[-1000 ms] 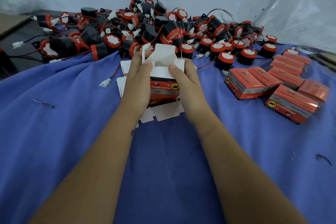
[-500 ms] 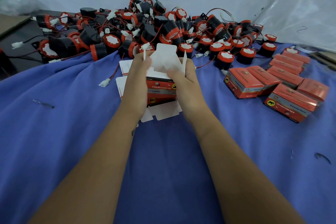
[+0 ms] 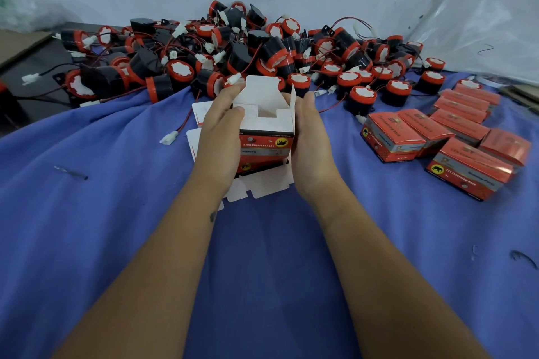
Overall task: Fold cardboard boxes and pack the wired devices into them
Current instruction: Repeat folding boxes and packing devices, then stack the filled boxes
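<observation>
Hands and clasp a box from either side, flaps up so its mouth stays open; devices lie just beyond, flat blanks beneath.

Open box centre on cloth; device pile behind; packed boxes right.

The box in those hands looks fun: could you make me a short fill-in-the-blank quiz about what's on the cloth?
1. Both hands, left hand and right hand, hold one ____ box with its top flaps open.
2. The cloth under everything is ____.
3. The closed boxes lie on the person's ____ side.
4. The heap of wired devices lies ____ the held box.

Missing words: red; blue; right; behind
</observation>
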Tool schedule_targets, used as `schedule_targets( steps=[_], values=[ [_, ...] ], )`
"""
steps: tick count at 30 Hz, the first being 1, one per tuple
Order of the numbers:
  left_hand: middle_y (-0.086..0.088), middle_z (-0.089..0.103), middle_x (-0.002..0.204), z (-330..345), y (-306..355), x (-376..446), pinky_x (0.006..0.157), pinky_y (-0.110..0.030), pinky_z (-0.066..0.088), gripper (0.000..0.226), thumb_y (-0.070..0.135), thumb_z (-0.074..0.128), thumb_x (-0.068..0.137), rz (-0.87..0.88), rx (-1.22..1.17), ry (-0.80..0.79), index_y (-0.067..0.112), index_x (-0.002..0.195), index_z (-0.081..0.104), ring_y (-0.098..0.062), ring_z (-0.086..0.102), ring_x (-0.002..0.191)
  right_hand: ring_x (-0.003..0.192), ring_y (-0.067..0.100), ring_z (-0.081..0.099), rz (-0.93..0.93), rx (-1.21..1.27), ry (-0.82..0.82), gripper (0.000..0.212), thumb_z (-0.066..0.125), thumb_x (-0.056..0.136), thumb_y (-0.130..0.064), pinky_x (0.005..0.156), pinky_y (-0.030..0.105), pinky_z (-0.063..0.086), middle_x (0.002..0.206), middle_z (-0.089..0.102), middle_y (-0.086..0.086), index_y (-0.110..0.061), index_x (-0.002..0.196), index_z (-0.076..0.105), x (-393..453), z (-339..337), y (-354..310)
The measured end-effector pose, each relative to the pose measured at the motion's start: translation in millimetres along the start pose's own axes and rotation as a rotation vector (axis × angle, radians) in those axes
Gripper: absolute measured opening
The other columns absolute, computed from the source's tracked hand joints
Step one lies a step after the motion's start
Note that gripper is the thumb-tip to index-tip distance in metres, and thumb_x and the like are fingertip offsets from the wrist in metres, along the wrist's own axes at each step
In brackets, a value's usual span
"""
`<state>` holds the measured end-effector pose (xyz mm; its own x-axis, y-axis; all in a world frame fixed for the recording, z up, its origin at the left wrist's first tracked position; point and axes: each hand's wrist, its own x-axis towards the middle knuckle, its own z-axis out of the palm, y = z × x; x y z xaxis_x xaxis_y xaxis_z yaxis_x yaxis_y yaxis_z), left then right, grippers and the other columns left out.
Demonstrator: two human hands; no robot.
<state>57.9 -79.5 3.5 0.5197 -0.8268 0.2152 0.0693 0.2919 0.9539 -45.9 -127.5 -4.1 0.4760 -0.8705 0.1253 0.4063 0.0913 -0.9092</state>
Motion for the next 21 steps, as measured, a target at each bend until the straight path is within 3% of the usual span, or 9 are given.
schedule_targets(
  steps=[5, 9, 15, 19, 21],
  values=[
    [0.04, 0.063, 0.09, 0.1, 1.6, -1.9, 0.07, -0.019, 0.055, 0.053, 0.013, 0.037, 0.1, -0.015, 0.029, -0.018, 0.059, 0.089, 0.062, 0.003, 0.064, 0.093, 0.087, 0.007, 0.067, -0.072, -0.121, 0.004, 0.018, 0.044, 0.102, -0.029, 0.073, 0.024, 0.056, 0.095, 0.071, -0.009, -0.026, 0.109, 0.061, -1.9, -4.5, 0.0],
    [0.04, 0.062, 0.09, -0.7, 1.3, -2.0, 0.069, -0.018, 0.055, 0.05, 0.01, 0.036, 0.099, 0.021, 0.067, -0.042, 0.055, 0.097, 0.059, 0.007, 0.063, 0.087, 0.082, 0.006, 0.067, -0.094, -0.108, -0.017, 0.016, 0.046, 0.102, -0.019, 0.068, 0.023, 0.055, 0.092, 0.071, -0.008, -0.024, 0.107, 0.06, -1.5, -4.7, -1.2],
    [0.032, 0.064, 0.091, -1.6, 1.0, -1.6, 0.064, -0.02, 0.055, 0.052, 0.01, 0.037, 0.098, 0.058, 0.066, -0.05, 0.057, 0.096, 0.058, 0.002, 0.066, 0.083, 0.086, 0.007, 0.066, -0.106, -0.145, -0.053, 0.024, 0.046, 0.099, -0.007, 0.073, 0.024, 0.055, 0.099, 0.069, -0.008, -0.023, 0.114, 0.057, -1.7, -6.1, -1.2],
    [0.021, 0.067, 0.091, -1.9, -0.5, -0.6, 0.066, -0.027, 0.057, 0.054, 0.005, 0.038, 0.096, 0.087, 0.052, -0.051, 0.055, 0.093, 0.06, -0.009, 0.066, 0.085, 0.095, 0.015, 0.06, -0.154, -0.171, -0.087, 0.039, 0.043, 0.096, 0.003, 0.078, 0.027, 0.053, 0.114, 0.06, 0.005, -0.03, 0.115, 0.052, -2.1, -5.3, -2.4],
    [0.014, 0.066, 0.092, -3.1, -1.0, 0.1, 0.065, -0.03, 0.056, 0.054, 0.003, 0.038, 0.094, 0.103, 0.04, -0.047, 0.051, 0.085, 0.06, -0.013, 0.064, 0.085, 0.093, 0.017, 0.058, -0.173, -0.197, -0.078, 0.036, 0.043, 0.096, 0.004, 0.076, 0.029, 0.052, 0.111, 0.06, 0.007, -0.028, 0.11, 0.054, -3.1, -4.6, -3.1]
  ],
)
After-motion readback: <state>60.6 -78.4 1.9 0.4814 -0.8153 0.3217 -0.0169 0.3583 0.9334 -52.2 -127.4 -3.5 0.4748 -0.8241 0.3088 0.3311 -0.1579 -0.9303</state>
